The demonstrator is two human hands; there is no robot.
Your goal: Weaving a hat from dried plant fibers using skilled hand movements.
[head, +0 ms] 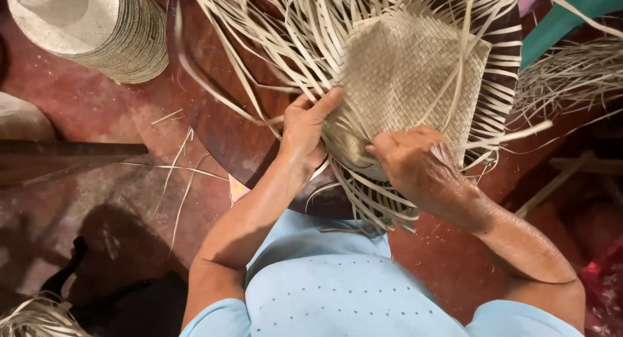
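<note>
Two hands work a half-woven straw piece (405, 77) that lies on a round dark wooden tabletop (220, 126), near its front edge. The left hand (305, 126) lies spread on the weave's left border, fingers mostly straight, pressing down on the strands rather than gripping. The right hand (415, 162) is curled at the front border, fingertips pinching loose strips (376, 204) that overhang the tabletop's front edge. Many unwoven strips fan out on all sides. A stack of finished straw hats (97, 28) stands on the floor beyond the tabletop's far left edge. If the pressing hand slackens, the border could likely loosen; a hard tug might snap a dry strip.
</note>
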